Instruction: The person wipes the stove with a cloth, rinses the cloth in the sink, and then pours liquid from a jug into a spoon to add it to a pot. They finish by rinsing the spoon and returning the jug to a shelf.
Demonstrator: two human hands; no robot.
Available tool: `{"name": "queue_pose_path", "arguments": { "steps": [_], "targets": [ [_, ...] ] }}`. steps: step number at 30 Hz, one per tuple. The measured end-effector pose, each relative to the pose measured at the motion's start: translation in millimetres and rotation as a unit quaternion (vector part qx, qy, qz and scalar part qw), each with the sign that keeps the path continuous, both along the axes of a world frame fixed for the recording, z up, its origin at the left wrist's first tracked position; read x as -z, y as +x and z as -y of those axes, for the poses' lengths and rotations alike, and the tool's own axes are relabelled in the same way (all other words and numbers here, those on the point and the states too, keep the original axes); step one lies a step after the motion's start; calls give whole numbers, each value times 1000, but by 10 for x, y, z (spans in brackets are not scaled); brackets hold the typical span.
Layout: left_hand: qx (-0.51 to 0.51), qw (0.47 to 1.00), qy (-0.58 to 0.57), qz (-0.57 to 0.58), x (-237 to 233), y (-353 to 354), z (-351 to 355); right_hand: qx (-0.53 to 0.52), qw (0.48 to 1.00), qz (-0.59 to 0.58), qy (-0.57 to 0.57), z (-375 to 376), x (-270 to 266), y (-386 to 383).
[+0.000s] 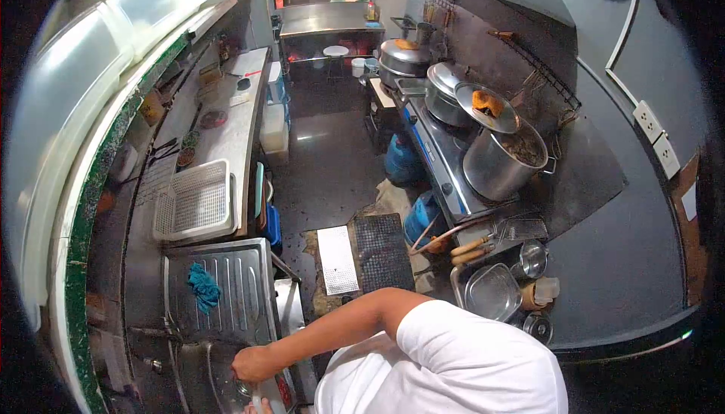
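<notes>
My right hand (257, 364) reaches across to the sink (198, 380) at the lower left, its fingers curled closed. Just under it is a small shiny metal thing, too small to name; whatever the fingers grip is hidden. At the bottom edge only the fingers of my left hand (266, 406) show, closed by a pale whitish item that I cannot identify. Something red (285, 391) lies right of the hands. On the ribbed drainboard (249, 278) above the sink rests a crumpled teal cloth (204, 288).
A white plastic basket (196, 200) stands on the left counter beyond the drainboard. Along the right are a stove (445, 169) with large pots, including an open stockpot (495, 165), and a shelf with a glass dish (492, 293). Mats (381, 252) lie on the floor.
</notes>
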State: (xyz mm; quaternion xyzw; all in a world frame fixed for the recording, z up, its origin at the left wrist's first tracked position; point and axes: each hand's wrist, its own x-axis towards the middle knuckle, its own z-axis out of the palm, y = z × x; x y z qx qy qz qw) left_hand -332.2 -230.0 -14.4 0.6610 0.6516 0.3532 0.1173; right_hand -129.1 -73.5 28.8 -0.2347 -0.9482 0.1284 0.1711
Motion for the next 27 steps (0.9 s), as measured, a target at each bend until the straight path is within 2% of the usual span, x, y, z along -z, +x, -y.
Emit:
{"name": "queue_pose_path", "arguments": {
  "steps": [1,3,4,6,7,8,9,10,12,13,14,15,16,17,18,19,21,22,24,25,27],
  "targets": [
    [-1,1000,1,-1,27,-28,16,-1,1000,-1,1,23,-26,1],
    [58,994,25,-90,-171,107,37,36,996,40,-68,67,-147,39],
    [58,994,26,-89,-288,185,45,36,996,40,-67,77,-141,37],
    [11,997,-77,-14,-474,314,61,28,999,0,-38,100,-43,21],
    [12,997,-76,-14,-360,238,49,29,999,0,-36,72,62,4],
    [33,996,-44,-67,-166,100,21,-34,998,-45,28,1,294,-52],
    [55,991,-12,-120,-185,103,-12,-96,987,-91,93,-26,329,-57],
    [56,991,-10,-120,-213,115,12,-94,987,-90,94,-31,376,-34],
    [-65,985,-157,-30,-697,440,42,-114,986,-112,38,-6,326,108],
    [-64,985,-157,-30,-353,242,18,-113,987,-111,38,-21,312,90],
    [-53,993,-105,-11,232,-92,-39,-104,993,-49,7,-72,358,35],
    [-42,998,-53,8,265,-97,-81,-95,995,13,-23,-81,377,4],
    [-41,998,-53,7,278,-122,-44,-94,995,11,-23,-59,405,-16],
    [-27,999,-29,-13,289,-149,-2,-41,998,-24,-41,-40,434,-40],
    [-14,999,-4,-33,115,-68,-5,13,996,-59,-58,-19,442,-63],
    [-15,999,-3,-34,20,-44,-31,12,997,-60,-57,4,383,-70],
    [4,990,-83,-115,-93,0,-50,66,993,-53,-76,71,232,-30],
    [2,990,-83,-115,-95,4,-62,64,994,-54,-75,104,194,2],
    [-26,991,-131,24,-103,10,-116,39,997,-50,-47,93,211,13],
    [-34,991,-128,26,-108,24,-109,31,997,-49,-45,53,220,27],
    [35,997,-40,47,-178,68,-65,-111,987,-118,18,-47,305,22]
  ]
}}
